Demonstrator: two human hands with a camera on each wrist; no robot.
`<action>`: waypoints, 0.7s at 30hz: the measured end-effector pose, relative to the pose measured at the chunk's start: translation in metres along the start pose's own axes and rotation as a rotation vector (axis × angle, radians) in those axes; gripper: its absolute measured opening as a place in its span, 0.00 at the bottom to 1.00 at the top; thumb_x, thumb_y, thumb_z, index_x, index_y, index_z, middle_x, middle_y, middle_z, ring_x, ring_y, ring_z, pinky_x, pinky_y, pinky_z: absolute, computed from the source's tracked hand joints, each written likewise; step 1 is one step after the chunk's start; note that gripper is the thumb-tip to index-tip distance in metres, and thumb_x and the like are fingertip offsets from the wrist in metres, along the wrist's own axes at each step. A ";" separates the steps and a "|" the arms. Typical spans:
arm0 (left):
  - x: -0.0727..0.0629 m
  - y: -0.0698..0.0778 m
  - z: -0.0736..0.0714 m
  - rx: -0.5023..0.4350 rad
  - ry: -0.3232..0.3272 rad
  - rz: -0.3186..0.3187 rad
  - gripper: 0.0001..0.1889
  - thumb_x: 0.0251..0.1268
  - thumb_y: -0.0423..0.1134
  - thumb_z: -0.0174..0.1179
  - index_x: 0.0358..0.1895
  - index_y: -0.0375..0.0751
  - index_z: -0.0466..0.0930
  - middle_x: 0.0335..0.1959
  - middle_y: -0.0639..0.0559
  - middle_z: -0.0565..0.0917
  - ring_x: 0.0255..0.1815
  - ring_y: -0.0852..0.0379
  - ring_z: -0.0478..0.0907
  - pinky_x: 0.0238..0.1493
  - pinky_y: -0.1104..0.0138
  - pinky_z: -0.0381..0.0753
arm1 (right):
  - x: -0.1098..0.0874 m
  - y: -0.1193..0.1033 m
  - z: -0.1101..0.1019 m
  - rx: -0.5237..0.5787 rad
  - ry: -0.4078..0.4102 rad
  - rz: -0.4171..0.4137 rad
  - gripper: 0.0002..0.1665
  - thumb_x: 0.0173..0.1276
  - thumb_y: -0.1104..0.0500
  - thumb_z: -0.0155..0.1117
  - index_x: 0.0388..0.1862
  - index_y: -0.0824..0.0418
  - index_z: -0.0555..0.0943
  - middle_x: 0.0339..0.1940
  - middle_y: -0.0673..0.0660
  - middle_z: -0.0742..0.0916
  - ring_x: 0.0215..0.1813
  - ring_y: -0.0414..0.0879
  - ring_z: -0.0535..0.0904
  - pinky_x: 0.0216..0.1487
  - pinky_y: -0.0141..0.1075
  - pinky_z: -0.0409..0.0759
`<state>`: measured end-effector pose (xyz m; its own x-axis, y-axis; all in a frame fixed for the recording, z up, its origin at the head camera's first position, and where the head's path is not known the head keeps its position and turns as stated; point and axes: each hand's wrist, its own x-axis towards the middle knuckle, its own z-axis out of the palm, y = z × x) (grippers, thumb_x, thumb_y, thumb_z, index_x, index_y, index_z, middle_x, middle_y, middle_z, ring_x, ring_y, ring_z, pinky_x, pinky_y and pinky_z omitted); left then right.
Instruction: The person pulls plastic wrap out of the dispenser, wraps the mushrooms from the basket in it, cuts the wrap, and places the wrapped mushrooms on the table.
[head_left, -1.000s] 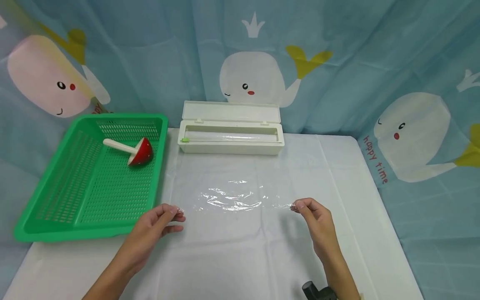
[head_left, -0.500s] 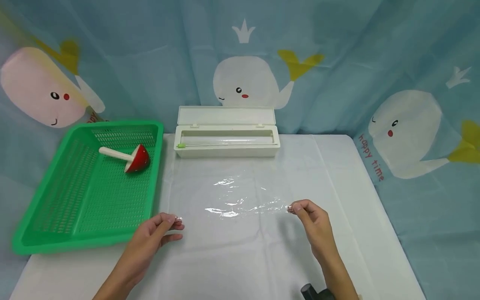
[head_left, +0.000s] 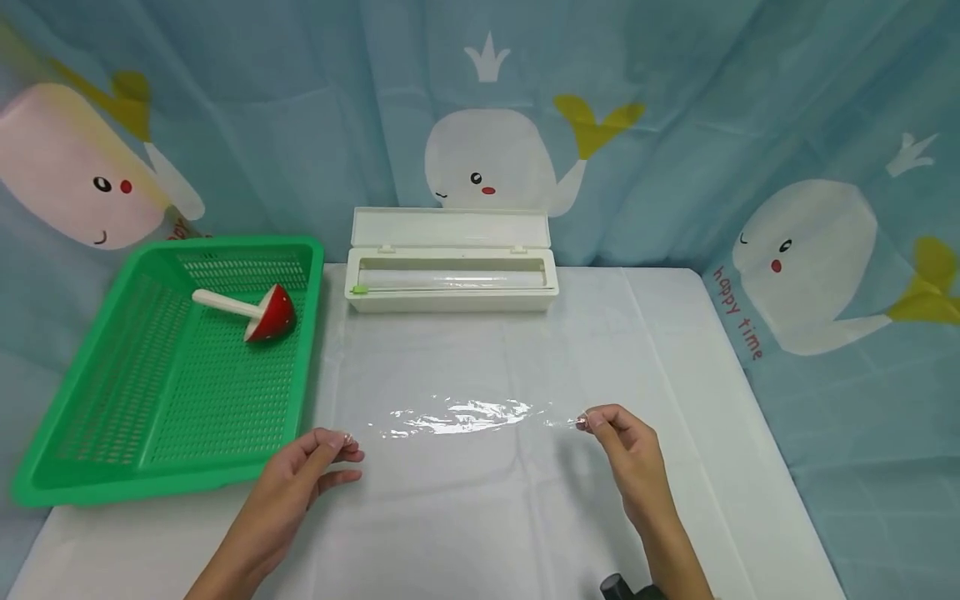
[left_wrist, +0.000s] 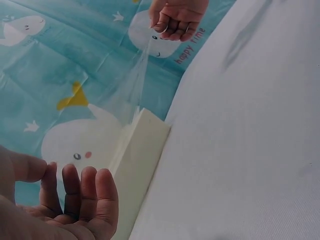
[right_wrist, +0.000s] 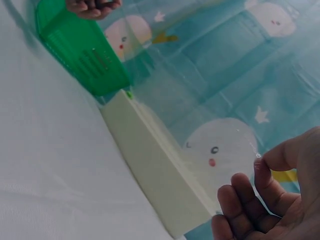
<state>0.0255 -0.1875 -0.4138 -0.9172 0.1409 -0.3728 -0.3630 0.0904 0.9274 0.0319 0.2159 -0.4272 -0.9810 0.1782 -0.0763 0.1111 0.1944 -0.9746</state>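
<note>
A sheet of clear cling film (head_left: 472, 417) stretches between the two hands, and its far part runs back toward a white film dispenser box (head_left: 452, 301) with a raised lid. My left hand (head_left: 303, 471) pinches one corner between thumb and index finger, the other fingers loosely bent, as the left wrist view also shows. The opposite corner is pinched by my right hand (head_left: 628, 446), bunched a little at the fingertips. Inside the dispenser lies a film roll (head_left: 457, 278). A green slider (head_left: 360, 289) sits at the left end of the box's front edge.
A green plastic basket (head_left: 157, 483) stands at the left, close to the left hand. In it lies a red mushroom-shaped thing (head_left: 272, 314) with a white stem. Behind the white-covered table (head_left: 637, 350) hangs a blue whale-print curtain (head_left: 675, 67).
The glints on the film have shifted as its surface moves. Both hands keep their pinch and sit slightly lower in view, while the camera view itself has shifted a little.
</note>
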 end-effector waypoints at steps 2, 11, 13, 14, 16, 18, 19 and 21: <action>-0.002 0.000 -0.001 0.001 -0.004 0.002 0.20 0.86 0.46 0.52 0.54 0.27 0.78 0.51 0.49 0.82 0.56 0.54 0.85 0.56 0.66 0.89 | 0.000 0.001 0.001 0.004 -0.003 -0.001 0.12 0.81 0.64 0.58 0.43 0.73 0.82 0.39 0.51 0.89 0.48 0.42 0.87 0.58 0.28 0.84; -0.004 -0.001 -0.006 -0.030 0.017 0.001 0.18 0.86 0.45 0.52 0.54 0.29 0.78 0.50 0.51 0.83 0.55 0.55 0.84 0.54 0.67 0.90 | -0.004 -0.002 0.003 -0.001 -0.008 -0.004 0.12 0.82 0.63 0.59 0.42 0.73 0.82 0.39 0.47 0.89 0.48 0.41 0.86 0.58 0.28 0.83; -0.005 -0.002 -0.006 -0.033 0.023 0.002 0.17 0.86 0.44 0.52 0.54 0.29 0.78 0.49 0.51 0.82 0.55 0.55 0.84 0.54 0.67 0.90 | -0.005 -0.003 0.004 0.003 -0.011 -0.010 0.12 0.82 0.62 0.59 0.42 0.73 0.82 0.39 0.48 0.89 0.48 0.41 0.86 0.58 0.28 0.83; -0.005 -0.002 -0.006 -0.033 0.024 0.002 0.17 0.86 0.44 0.52 0.54 0.30 0.78 0.49 0.51 0.82 0.55 0.55 0.84 0.54 0.67 0.90 | -0.006 -0.003 0.004 0.004 -0.012 -0.016 0.12 0.82 0.62 0.59 0.42 0.73 0.82 0.39 0.48 0.89 0.48 0.41 0.86 0.58 0.29 0.83; -0.006 -0.002 -0.005 -0.035 0.026 0.005 0.17 0.86 0.44 0.52 0.54 0.29 0.78 0.50 0.50 0.82 0.55 0.54 0.85 0.54 0.67 0.90 | -0.006 -0.003 0.004 0.019 -0.016 -0.023 0.12 0.82 0.63 0.58 0.42 0.73 0.81 0.39 0.49 0.88 0.49 0.43 0.87 0.58 0.29 0.84; -0.006 -0.002 -0.004 -0.031 0.025 0.006 0.18 0.86 0.44 0.52 0.55 0.28 0.78 0.50 0.50 0.82 0.55 0.54 0.85 0.55 0.66 0.90 | -0.007 -0.002 0.005 0.036 -0.013 -0.031 0.11 0.81 0.65 0.58 0.42 0.74 0.81 0.39 0.49 0.89 0.48 0.44 0.87 0.58 0.29 0.84; -0.006 -0.002 -0.003 -0.029 0.022 0.006 0.18 0.86 0.44 0.52 0.55 0.28 0.78 0.50 0.49 0.82 0.55 0.54 0.85 0.55 0.66 0.90 | -0.008 -0.002 0.005 0.044 -0.011 -0.035 0.11 0.81 0.65 0.58 0.42 0.74 0.81 0.38 0.49 0.89 0.48 0.44 0.87 0.58 0.29 0.84; -0.006 -0.002 -0.001 -0.024 0.020 0.001 0.19 0.86 0.45 0.52 0.55 0.28 0.77 0.51 0.49 0.82 0.56 0.53 0.85 0.55 0.66 0.90 | -0.009 -0.001 0.005 0.059 -0.010 -0.042 0.11 0.81 0.66 0.58 0.42 0.75 0.81 0.38 0.49 0.89 0.48 0.44 0.87 0.58 0.29 0.84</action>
<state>0.0312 -0.1897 -0.4135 -0.9204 0.1217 -0.3716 -0.3660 0.0663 0.9282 0.0393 0.2091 -0.4268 -0.9863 0.1609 -0.0368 0.0605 0.1447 -0.9876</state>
